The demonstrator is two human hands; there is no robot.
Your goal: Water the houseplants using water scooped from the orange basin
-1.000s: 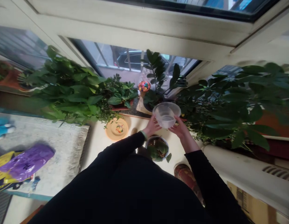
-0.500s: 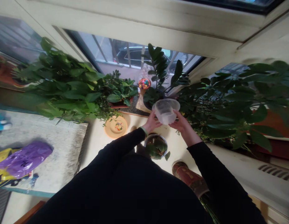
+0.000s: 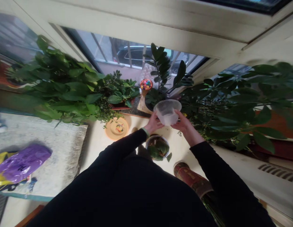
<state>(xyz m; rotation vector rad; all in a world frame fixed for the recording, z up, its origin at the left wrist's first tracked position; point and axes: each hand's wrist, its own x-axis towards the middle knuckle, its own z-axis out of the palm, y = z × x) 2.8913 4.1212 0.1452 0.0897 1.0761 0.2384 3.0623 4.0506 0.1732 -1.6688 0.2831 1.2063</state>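
1. White-framed window (image 3: pixel 146 26) spans the background, above a dark speckled sill (image 3: pixel 135 107).
2. Broad-leaved plant (image 3: pixel 66 86) crowds the left side; bushy plant (image 3: pixel 250 102) crowds the right, narrowing sideways room.
3. ZZ plant (image 3: pixel 160 60) stands straight beyond, its stems probably easy to knock.
4. Potted plant (image 3: pixel 158 148) sits below the hands.
5. Translucent plastic bowl (image 3: pixel 169 113), raised before the ZZ plant: likely light, thin-walled, slightly slippery; best held by opposite sides.
6. Left hand (image 3: pixel 153 124) and right hand (image 3: pixel 185 126) hold it between them.

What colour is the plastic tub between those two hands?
The tub is colourless, translucent and faintly milky, best seen in the head view.
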